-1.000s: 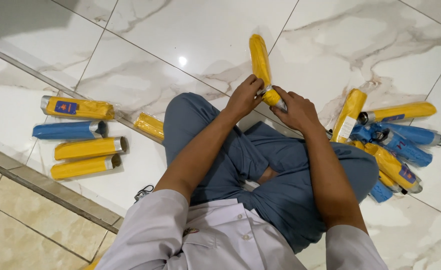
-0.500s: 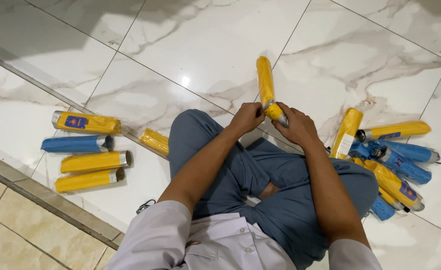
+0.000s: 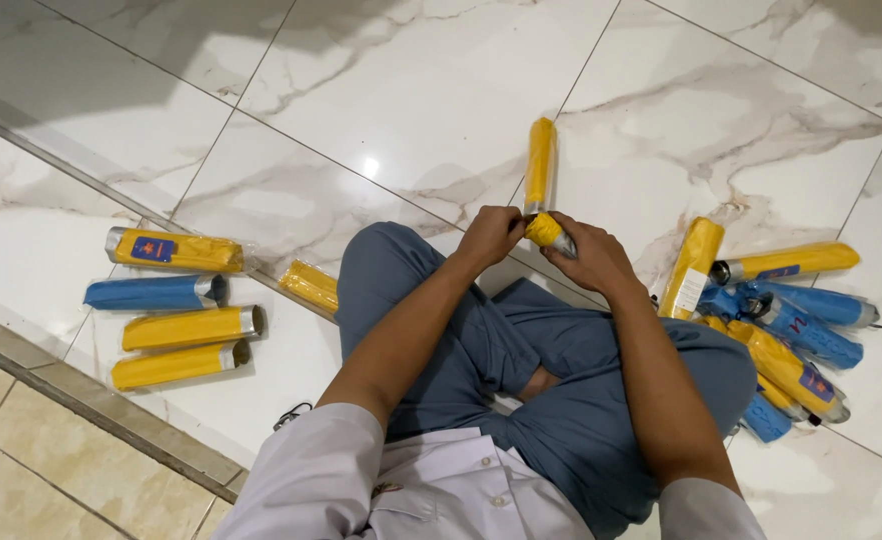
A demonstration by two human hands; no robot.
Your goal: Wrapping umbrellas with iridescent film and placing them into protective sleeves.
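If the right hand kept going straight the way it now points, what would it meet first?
The right hand points up and to the left in the picture, toward the yellow folded umbrella it already grips at the near end. Just beyond lies the left hand, likely met first; depth is unclear.

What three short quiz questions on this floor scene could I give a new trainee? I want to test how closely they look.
1. True or false: both hands, left hand and right hand, grip the near end of one yellow umbrella.
2. In the row of four umbrellas at the person's left, which colour is the odd one? A red, B blue, C green.
3. Fill in: the loose pile of umbrellas lies on the person's ___ side.

Key: 1 true. 2 B, the blue umbrella. 3 right.
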